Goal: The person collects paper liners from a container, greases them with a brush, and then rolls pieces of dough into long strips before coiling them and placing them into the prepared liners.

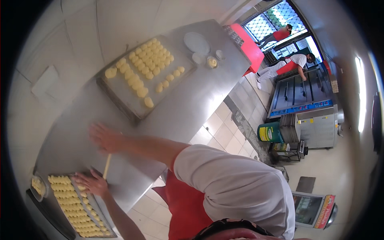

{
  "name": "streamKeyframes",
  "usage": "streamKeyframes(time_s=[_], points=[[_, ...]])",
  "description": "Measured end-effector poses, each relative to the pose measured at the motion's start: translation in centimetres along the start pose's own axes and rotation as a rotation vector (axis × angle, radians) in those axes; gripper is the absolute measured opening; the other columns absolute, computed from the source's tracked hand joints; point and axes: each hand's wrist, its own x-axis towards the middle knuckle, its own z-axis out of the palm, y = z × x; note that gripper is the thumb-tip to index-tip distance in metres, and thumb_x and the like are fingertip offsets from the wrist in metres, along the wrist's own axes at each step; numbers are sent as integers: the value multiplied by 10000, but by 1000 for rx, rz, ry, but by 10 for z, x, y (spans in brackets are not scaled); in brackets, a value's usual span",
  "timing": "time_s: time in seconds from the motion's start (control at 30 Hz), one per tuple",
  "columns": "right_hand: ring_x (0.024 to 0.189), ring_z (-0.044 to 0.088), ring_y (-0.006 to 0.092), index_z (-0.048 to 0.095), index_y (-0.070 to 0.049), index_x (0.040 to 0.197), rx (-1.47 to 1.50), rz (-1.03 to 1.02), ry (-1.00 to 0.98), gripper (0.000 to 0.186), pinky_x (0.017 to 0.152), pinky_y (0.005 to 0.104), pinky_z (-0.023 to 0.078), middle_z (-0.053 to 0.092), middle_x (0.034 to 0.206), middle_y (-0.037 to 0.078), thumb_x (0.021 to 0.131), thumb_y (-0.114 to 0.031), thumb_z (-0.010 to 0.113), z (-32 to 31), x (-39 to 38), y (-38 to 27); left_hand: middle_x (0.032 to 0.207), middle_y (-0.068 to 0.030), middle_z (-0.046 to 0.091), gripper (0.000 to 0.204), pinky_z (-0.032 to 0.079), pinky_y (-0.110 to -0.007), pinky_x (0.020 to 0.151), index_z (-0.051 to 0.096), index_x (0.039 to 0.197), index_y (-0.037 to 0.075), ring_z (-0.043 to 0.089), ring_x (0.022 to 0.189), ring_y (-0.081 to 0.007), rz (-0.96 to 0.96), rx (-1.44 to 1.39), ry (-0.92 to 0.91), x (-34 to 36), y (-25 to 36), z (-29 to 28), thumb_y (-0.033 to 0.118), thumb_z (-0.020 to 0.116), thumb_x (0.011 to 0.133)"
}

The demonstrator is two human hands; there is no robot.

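A thin rope of pale yellow dough [107,166] lies on the steel table, running between my two hands. My left hand [93,182] is at its near end, fingers spread flat, with the fingertips over the edge of a tray of shaped dough [76,208]. At the far end of the rope is my right hand [106,138], stretched out flat and blurred by motion; part of the dough is hidden under it. Beyond the right hand sits a baking tray [130,110] with rows of round dough pieces [151,58].
A bowl of yellow filling or dough [39,186] stands at the left edge. On the table's far end are a clear lid [197,43] and a small cup [212,62]. A co-worker [290,66] stands by a deck oven [302,90]; another person [280,34] is near the window.
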Motion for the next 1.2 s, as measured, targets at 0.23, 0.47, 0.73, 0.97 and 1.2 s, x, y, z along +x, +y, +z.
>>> streamKeyframes(time_s=[0.23,0.47,0.73,0.97,1.2], points=[[1547,214,428,481,-64,1460,64,-201,-78,649,1265,590,132,359,1602,233,948,-435,624,2,-160,-16,1700,-178,227,648,172,-593,1242,303,1633,129,200,1532,-500,166,-231,-446,-164,17,-76,484,348,1092],[1548,184,448,490,-67,1485,29,-40,-87,690,1260,601,126,298,1625,251,946,-476,623,-14,-121,-27,1740,-142,78,729,112,-776,1151,164,1674,209,81,1586,-430,-176,211,-354,-116,23,-32,614,260,1076],[1582,100,415,380,-57,1569,38,171,-19,749,1272,581,63,223,1683,220,1010,-541,500,-14,-55,-5,1715,-190,166,719,141,-625,1236,238,1652,124,145,1571,-443,168,-116,-94,-93,-25,-18,566,285,1087],[1547,240,359,387,-68,1562,46,45,-176,693,1255,554,170,342,1629,177,999,-431,564,-39,-201,-54,1516,-216,483,558,365,-579,1122,479,1500,81,420,1406,-474,173,-705,-215,-195,-20,-97,296,619,1005],[1248,547,339,685,-110,1105,-6,164,-230,243,971,532,454,626,1223,112,875,-176,643,-55,-160,-30,1051,-198,622,279,452,-550,885,621,1151,23,570,997,-445,129,-374,-184,-193,-80,-63,251,626,991]])
